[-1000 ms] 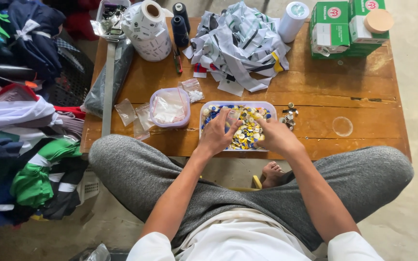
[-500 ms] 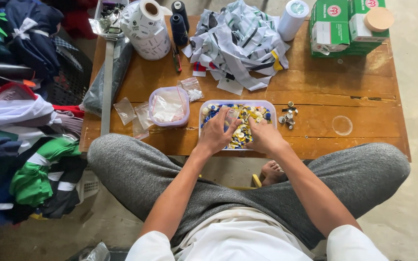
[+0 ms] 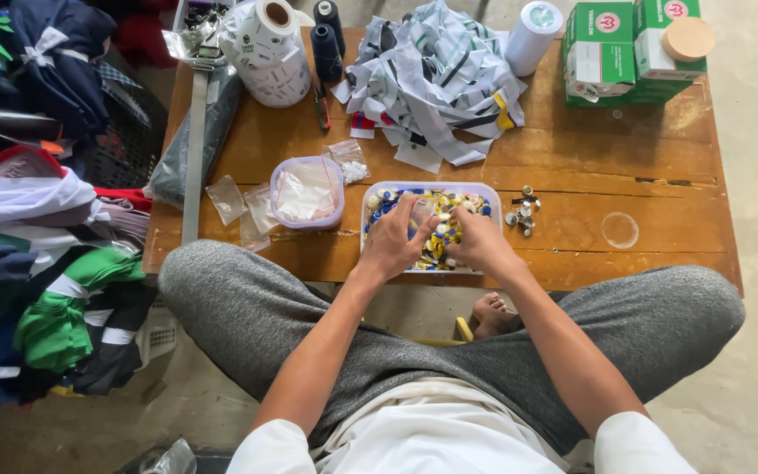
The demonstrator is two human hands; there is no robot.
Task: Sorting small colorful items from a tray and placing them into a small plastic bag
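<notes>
I have both hands in the tray (image 3: 493, 190) at the table's (image 3: 660, 175) near edge: left hand (image 3: 394, 239) curled, apparently pinching a small clear bag (image 3: 420, 213); right hand (image 3: 477, 241) clenched among the buttons (image 3: 439, 250), holding what I cannot tell. Best to pick lightly. Metal bits (image 3: 521, 214) sit at 3 o'clock, a tub (image 3: 307, 192) at 9.

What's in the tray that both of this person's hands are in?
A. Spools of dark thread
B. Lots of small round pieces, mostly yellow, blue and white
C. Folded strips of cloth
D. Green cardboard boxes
B: the left hand and right hand are both in the pale rectangular tray, which is filled with small round pieces in yellow, blue and white.
</notes>
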